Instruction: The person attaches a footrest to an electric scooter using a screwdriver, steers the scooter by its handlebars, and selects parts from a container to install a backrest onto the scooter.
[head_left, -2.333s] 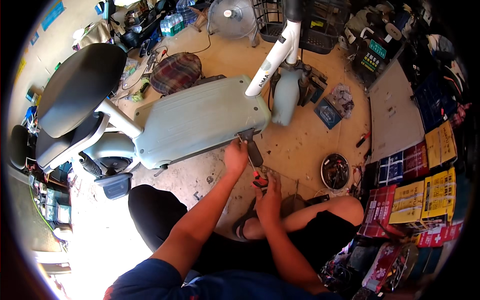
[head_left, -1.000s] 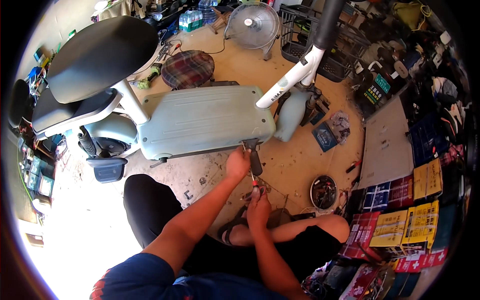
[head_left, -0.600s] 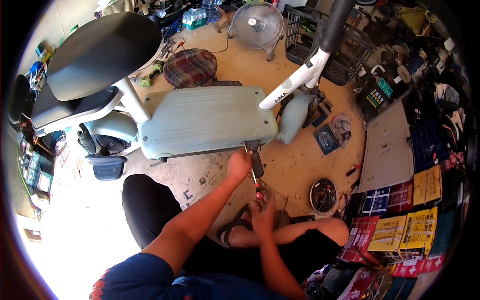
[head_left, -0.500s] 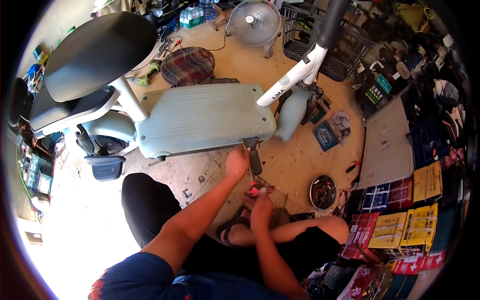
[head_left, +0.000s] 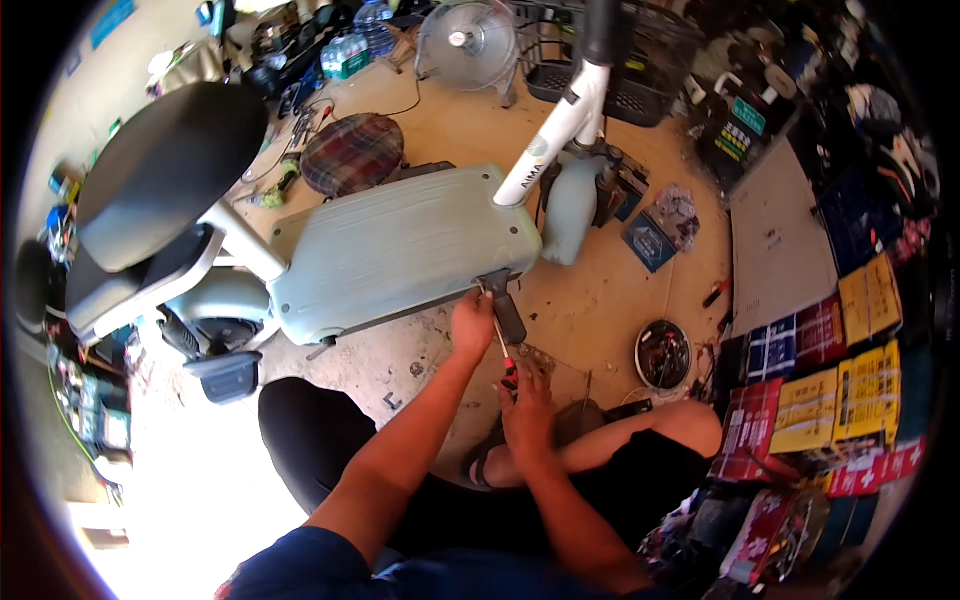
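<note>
The pale green footboard (head_left: pixel 400 245) of a white-framed electric scooter spans the middle. At its near right corner, a dark footrest (head_left: pixel 508 315) juts toward me. My left hand (head_left: pixel 473 322) is closed at the footrest's inner end, its fingertips pinched around the tip area of a screwdriver; what exactly they grip is hidden. The screwdriver (head_left: pixel 509 374) has a thin metal shaft and a red and black handle. Around that handle my right hand (head_left: pixel 528 412) is set, with fingers lying along it and partly covering it.
A round metal bowl of small parts (head_left: pixel 663 357) stands on the floor to the right. Beyond it are stacked boxes (head_left: pixel 805 405) and a grey panel (head_left: pixel 778 255). A plaid stool (head_left: pixel 353 155), a fan (head_left: pixel 467 45) and a black basket (head_left: pixel 640 95) lie behind the scooter.
The view has shifted and tilted. My right hand has altered its hold on the red handle, its fingers now straighter along it. My left hand stays at the footrest.
</note>
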